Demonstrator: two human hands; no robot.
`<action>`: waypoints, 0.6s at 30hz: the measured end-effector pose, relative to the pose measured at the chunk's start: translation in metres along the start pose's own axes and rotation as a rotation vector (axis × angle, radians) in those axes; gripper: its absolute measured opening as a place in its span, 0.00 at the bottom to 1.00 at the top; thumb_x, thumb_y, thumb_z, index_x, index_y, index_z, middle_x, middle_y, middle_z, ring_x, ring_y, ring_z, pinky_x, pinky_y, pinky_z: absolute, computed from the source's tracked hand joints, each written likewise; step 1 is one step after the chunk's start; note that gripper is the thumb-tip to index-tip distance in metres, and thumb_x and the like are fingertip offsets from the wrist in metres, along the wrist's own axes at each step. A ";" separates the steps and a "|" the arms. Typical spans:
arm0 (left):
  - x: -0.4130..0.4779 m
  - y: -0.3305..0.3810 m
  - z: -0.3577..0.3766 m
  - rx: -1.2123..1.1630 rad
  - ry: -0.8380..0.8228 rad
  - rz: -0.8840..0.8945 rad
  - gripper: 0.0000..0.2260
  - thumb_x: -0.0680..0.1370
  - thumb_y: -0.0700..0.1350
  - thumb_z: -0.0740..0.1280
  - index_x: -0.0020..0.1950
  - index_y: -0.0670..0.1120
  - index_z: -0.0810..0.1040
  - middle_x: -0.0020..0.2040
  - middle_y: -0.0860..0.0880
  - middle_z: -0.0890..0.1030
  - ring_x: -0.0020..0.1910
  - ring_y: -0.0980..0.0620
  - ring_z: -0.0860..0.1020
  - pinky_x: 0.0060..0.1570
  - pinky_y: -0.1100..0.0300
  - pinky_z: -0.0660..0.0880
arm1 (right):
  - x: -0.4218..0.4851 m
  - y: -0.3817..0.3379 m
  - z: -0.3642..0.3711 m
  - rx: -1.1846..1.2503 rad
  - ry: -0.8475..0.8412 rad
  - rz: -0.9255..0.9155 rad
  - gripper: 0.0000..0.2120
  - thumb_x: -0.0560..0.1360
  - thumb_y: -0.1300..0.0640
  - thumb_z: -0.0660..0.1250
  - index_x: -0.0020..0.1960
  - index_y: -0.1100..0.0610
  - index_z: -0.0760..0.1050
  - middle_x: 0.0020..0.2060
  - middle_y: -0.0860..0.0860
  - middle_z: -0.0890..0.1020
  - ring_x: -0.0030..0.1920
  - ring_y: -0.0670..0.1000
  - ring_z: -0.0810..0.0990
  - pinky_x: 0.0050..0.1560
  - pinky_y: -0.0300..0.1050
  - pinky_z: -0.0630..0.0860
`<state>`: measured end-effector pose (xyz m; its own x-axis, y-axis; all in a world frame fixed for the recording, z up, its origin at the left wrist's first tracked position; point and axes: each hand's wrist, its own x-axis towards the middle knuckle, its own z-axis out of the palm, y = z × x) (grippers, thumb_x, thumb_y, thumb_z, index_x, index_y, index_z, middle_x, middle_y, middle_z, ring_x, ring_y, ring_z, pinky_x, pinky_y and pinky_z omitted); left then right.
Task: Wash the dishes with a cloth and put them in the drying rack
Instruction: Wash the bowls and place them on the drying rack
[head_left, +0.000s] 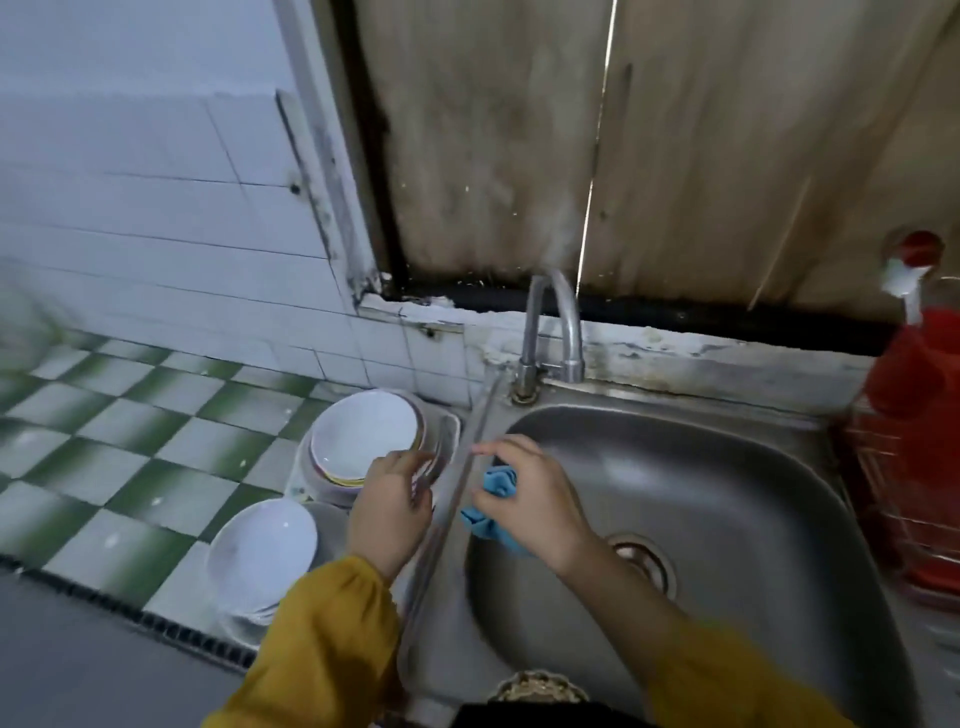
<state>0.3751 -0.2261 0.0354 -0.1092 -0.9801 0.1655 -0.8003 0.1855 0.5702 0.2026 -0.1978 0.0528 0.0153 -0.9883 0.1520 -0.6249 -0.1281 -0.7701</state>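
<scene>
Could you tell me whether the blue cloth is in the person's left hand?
No, the right hand grips the blue cloth over the sink, while the left hand holds a metal utensil.

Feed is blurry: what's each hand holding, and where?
Right hand: blue cloth, bunched in the palm. Left hand: blurred metal cutlery; which end, cannot tell.

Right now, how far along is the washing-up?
Done: no dishes visible in the red rack. In hand: right hand grips the blue cloth over the sink; left hand holds a blurred metal utensil. Remaining: the far bowl stack and near bowl stack beside the sink.
</scene>
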 end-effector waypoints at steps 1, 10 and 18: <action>0.007 -0.011 -0.002 0.041 -0.034 -0.031 0.16 0.77 0.36 0.66 0.64 0.44 0.78 0.60 0.43 0.79 0.61 0.43 0.74 0.61 0.56 0.68 | 0.012 -0.004 0.011 -0.025 -0.036 -0.007 0.20 0.69 0.56 0.73 0.61 0.46 0.78 0.54 0.41 0.75 0.55 0.47 0.77 0.55 0.42 0.74; 0.081 -0.074 -0.014 0.550 -0.534 -0.145 0.20 0.82 0.54 0.59 0.73 0.48 0.70 0.71 0.48 0.72 0.71 0.48 0.68 0.71 0.54 0.59 | 0.125 -0.036 0.086 -0.510 -0.462 -0.103 0.26 0.75 0.56 0.69 0.71 0.45 0.69 0.69 0.46 0.71 0.66 0.53 0.72 0.63 0.51 0.73; 0.093 -0.080 -0.020 0.651 -0.686 -0.095 0.14 0.81 0.45 0.64 0.66 0.46 0.77 0.59 0.46 0.80 0.57 0.48 0.78 0.61 0.59 0.72 | 0.153 -0.042 0.123 -0.875 -0.797 -0.132 0.15 0.78 0.62 0.63 0.65 0.60 0.74 0.61 0.57 0.77 0.61 0.59 0.75 0.49 0.48 0.68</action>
<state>0.4409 -0.3304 0.0212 -0.1834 -0.8547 -0.4856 -0.9724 0.2302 -0.0380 0.3270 -0.3541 0.0320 0.4072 -0.7845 -0.4676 -0.8977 -0.4382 -0.0466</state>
